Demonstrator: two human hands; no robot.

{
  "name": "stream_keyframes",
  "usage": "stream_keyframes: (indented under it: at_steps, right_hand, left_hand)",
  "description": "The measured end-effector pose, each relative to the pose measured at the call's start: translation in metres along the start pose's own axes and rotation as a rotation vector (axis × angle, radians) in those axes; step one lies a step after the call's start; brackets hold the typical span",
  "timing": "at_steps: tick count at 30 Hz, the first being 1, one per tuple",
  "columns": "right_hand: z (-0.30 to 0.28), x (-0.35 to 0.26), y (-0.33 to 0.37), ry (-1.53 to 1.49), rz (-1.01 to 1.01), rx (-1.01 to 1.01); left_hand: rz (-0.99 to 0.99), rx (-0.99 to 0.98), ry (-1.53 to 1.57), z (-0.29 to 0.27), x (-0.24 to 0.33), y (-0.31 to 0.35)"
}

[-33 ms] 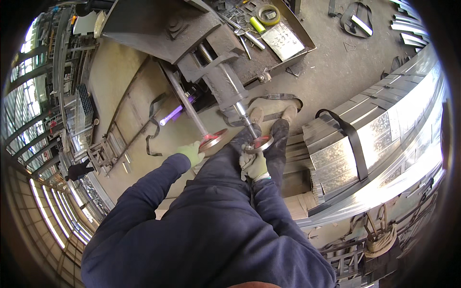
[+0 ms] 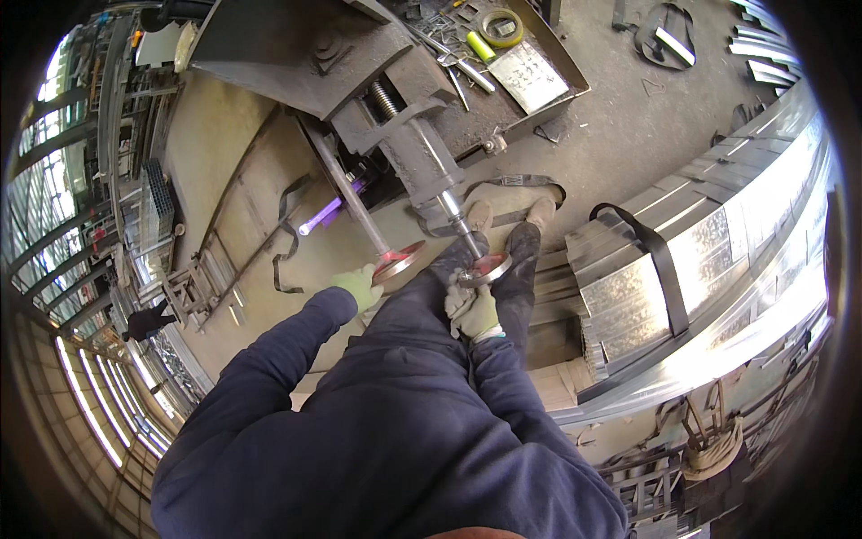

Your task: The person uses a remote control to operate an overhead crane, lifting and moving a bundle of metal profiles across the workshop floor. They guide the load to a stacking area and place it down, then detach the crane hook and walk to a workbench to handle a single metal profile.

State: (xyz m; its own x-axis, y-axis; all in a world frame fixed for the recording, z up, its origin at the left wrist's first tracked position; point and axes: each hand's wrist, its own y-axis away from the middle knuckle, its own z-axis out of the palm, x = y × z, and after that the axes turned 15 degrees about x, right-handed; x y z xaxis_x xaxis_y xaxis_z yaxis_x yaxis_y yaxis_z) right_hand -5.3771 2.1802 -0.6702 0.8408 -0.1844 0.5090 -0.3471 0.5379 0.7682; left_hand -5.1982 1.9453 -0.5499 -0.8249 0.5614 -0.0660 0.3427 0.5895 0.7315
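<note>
In a pale glove, my left hand [image 2: 362, 287] is closed on the left edge of a handwheel [image 2: 400, 261] with a red hub. That wheel sits at the end of a long bare metal shaft [image 2: 350, 199]. My right hand [image 2: 474, 313], gloved too, grips the near edge of a second handwheel [image 2: 486, 269], red around its middle. This one is fixed to a shiny spindle [image 2: 456, 220] coming out of a heavy dark metal machine [image 2: 409, 148]. My fingertips are partly hidden, so I cannot tell whether a crank knob is in the right hand.
Behind the machine, a metal tray [image 2: 579, 92] holds a tape roll [image 2: 501, 28], a yellow-green cylinder [image 2: 481, 47] and loose tools. Stacked metal profiles [image 2: 628, 274] with a black strap [image 2: 660, 269] stand at right. Straps [image 2: 285, 242] lie on the floor. A person [image 2: 148, 321] is far left.
My right hand has shifted very slightly left at its wheel. My left hand and both wheels look the same.
</note>
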Motion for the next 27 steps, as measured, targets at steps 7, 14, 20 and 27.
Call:
stream_keyframes:
  at_steps: [7, 14, 20, 27]
  right_hand:
    - [0.029, 0.023, 0.055, 0.058, -0.069, 0.028]
    - [0.035, -0.018, 0.102, 1.225, -1.285, 0.506]
    - [0.054, -0.074, 0.047, 1.856, -1.705, 0.263]
    - [0.004, -0.025, -0.022, 0.352, -0.29, 0.094]
  left_hand:
    - [0.074, 0.011, -0.029, 0.011, -0.01, -0.009]
    - [0.124, 0.033, -0.05, 0.006, -0.008, -0.008]
    - [0.15, 0.052, -0.085, 0.001, -0.002, -0.004]
    - [0.179, 0.141, -0.12, 0.014, -0.008, -0.003]
